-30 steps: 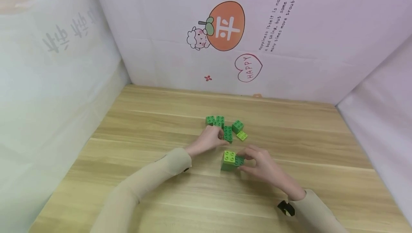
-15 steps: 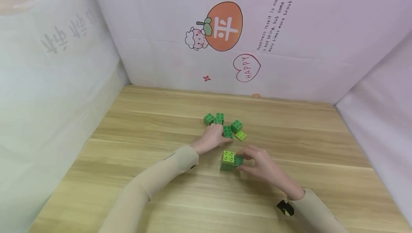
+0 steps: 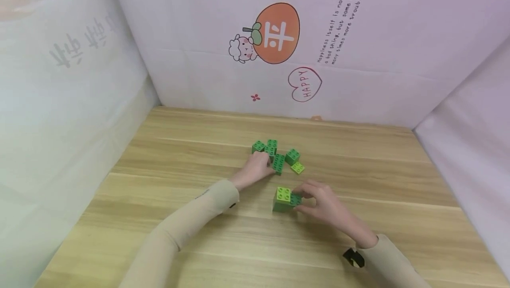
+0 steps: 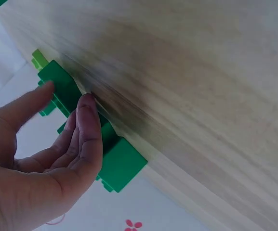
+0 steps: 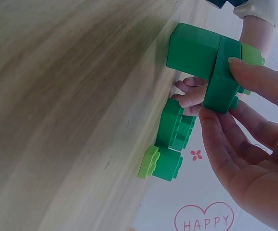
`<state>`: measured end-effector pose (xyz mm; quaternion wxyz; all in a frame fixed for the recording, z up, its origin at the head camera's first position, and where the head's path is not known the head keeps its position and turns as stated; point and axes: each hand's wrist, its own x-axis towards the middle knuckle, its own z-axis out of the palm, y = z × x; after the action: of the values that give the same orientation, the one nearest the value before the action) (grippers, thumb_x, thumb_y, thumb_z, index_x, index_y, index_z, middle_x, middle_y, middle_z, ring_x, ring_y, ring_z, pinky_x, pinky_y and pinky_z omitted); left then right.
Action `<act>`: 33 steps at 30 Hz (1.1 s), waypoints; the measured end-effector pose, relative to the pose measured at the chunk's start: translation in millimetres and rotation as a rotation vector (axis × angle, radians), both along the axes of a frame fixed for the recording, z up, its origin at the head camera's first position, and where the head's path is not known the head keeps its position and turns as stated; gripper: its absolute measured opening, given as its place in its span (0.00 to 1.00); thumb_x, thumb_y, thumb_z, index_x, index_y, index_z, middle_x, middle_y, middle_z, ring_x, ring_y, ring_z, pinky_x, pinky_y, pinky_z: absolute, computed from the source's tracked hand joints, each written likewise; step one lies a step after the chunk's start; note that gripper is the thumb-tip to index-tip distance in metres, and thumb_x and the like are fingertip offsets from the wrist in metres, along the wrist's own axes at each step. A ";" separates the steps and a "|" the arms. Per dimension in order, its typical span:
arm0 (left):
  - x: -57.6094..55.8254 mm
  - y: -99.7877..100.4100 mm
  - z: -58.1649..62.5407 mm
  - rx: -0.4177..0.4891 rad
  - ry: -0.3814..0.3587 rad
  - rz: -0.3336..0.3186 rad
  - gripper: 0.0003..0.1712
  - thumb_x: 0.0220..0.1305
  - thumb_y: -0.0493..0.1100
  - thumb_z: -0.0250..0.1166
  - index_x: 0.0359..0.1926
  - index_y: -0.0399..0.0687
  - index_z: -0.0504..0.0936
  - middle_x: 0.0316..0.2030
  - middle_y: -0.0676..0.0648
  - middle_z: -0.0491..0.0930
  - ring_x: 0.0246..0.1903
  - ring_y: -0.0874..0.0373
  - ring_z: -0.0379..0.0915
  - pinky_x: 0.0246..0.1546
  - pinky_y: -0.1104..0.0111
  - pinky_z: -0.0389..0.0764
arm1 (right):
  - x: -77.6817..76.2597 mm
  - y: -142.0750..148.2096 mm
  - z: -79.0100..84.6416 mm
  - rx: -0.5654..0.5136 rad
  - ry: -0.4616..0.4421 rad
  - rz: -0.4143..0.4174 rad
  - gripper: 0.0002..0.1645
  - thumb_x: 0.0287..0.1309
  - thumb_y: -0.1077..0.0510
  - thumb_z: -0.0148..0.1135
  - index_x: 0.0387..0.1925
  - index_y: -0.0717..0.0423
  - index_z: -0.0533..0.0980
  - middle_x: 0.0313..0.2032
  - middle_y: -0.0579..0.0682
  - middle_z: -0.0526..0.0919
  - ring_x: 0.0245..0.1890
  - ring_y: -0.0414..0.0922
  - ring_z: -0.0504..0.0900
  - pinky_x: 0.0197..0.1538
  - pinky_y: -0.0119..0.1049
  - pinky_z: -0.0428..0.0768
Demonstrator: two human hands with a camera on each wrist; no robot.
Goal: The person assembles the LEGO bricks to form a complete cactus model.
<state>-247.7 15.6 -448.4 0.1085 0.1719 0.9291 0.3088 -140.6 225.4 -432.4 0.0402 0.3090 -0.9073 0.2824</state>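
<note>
In the head view my right hand (image 3: 322, 201) holds a small toy-brick assembly on the wooden table: green bricks (image 3: 280, 206) topped at the left by a lime brick (image 3: 283, 193). The right wrist view shows thumb and fingers pinching the overhanging green brick (image 5: 220, 82), with a larger green block (image 5: 194, 50) beneath it. Farther back, my left hand (image 3: 254, 170) is at a long green brick (image 3: 278, 164), thumb near its front-left corner. Thumb and index finger stand apart in the left wrist view, bricks behind them; contact is hard to tell.
Behind the left hand lie loose green bricks (image 3: 258, 146), partly covered by it. To their right are a green brick (image 3: 292, 156) and a flat lime brick (image 3: 297, 167). White printed cloth (image 3: 223, 80) walls the back and both sides of the table (image 3: 358, 164).
The left hand has reached forward and right, then drawn back left. The long green brick has shifted slightly left and turned. The right hand and its assembly stay almost still.
</note>
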 end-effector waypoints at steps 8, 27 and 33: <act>-0.5 4.2 -4.8 0.012 0.031 -0.007 0.29 0.63 0.58 0.68 0.15 0.46 0.69 0.08 0.57 0.59 0.09 0.67 0.55 0.09 0.79 0.57 | 1.1 -0.7 0.2 0.003 -0.006 -0.002 0.20 0.43 0.64 0.77 0.42 0.57 0.82 0.40 0.51 0.87 0.38 0.46 0.86 0.43 0.40 0.88; -2.3 -2.0 2.5 -0.028 -0.015 -0.022 0.12 0.61 0.41 0.69 0.25 0.39 0.79 0.17 0.46 0.80 0.12 0.64 0.69 0.12 0.80 0.70 | 1.0 -1.1 0.5 -0.008 0.015 0.001 0.21 0.42 0.65 0.77 0.41 0.58 0.82 0.39 0.51 0.87 0.37 0.47 0.86 0.41 0.38 0.88; -2.4 -10.1 2.4 0.010 -0.048 -0.033 0.12 0.61 0.38 0.68 0.23 0.39 0.77 0.17 0.44 0.81 0.12 0.65 0.67 0.13 0.79 0.68 | 1.7 -1.0 1.3 -0.010 0.026 0.008 0.21 0.42 0.66 0.77 0.42 0.57 0.82 0.39 0.51 0.87 0.37 0.47 0.85 0.41 0.38 0.88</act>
<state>-250.0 5.5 -446.1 0.1352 0.1804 0.9218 0.3154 -138.8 224.5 -431.1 0.0523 0.3160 -0.9040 0.2830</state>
